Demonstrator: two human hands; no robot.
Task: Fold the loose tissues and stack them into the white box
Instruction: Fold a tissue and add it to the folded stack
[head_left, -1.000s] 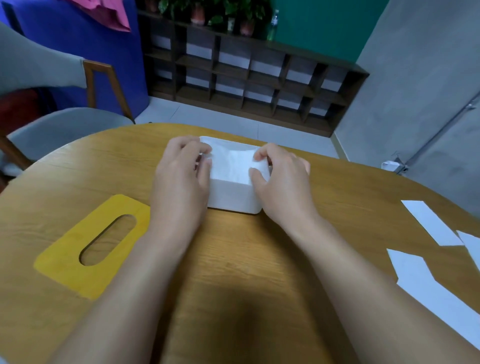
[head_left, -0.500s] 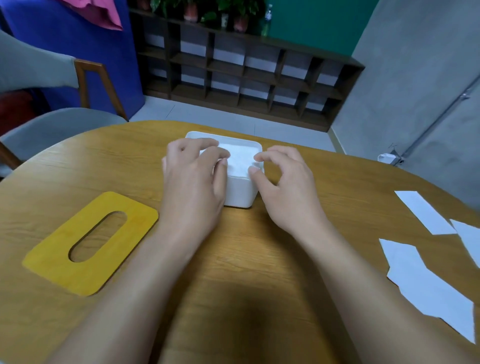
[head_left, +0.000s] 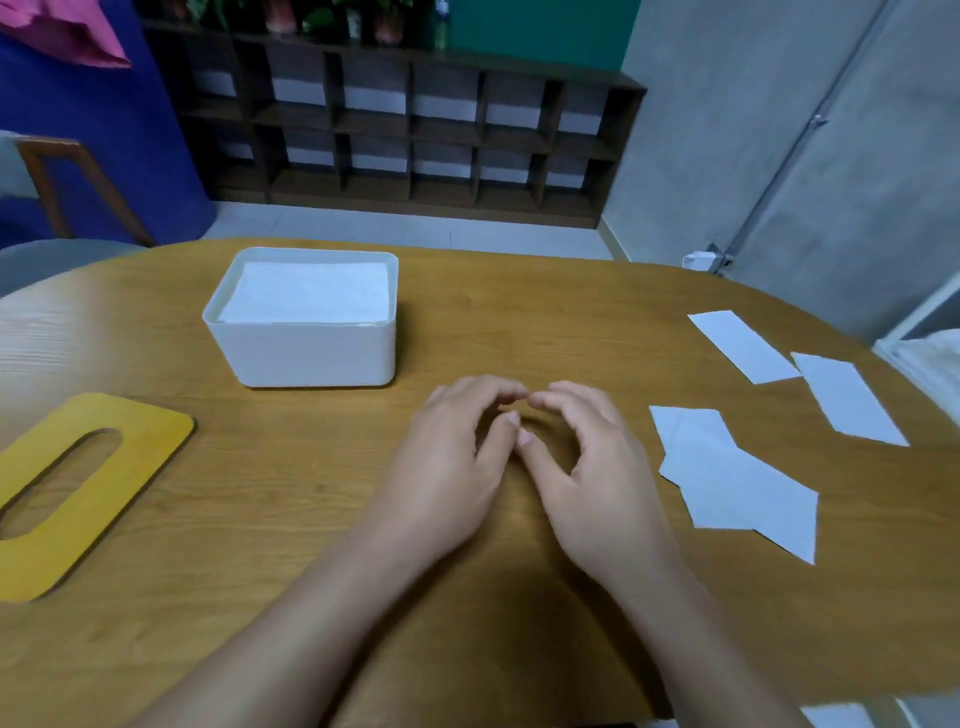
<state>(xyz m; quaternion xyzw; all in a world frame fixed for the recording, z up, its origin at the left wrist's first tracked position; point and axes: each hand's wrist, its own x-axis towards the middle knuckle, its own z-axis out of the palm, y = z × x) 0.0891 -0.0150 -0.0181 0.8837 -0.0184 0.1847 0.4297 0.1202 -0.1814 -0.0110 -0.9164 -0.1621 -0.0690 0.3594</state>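
Note:
The white box (head_left: 311, 356) stands on the wooden table at centre left, with a stack of folded white tissues (head_left: 309, 299) filling it to near the rim. Several loose tissues lie flat to the right: one (head_left: 743, 345) far back, one (head_left: 849, 397) beside it, and an overlapping pair (head_left: 737, 478) nearer me. My left hand (head_left: 452, 467) and my right hand (head_left: 587, 462) hover side by side over the bare table in front of the box. Their fingers are loosely curled, fingertips almost meeting, and they hold nothing.
A yellow lid with an oval slot (head_left: 72, 493) lies flat at the left of the table (head_left: 519, 322). A chair (head_left: 52, 187) stands beyond the left edge, a dark shelf unit (head_left: 415, 135) behind. Another white sheet (head_left: 836, 717) shows at the bottom right.
Both hands have left the box top and drawn back toward me and to the right. The tissue they were pressing now lies in the box. The camera view has turned right.

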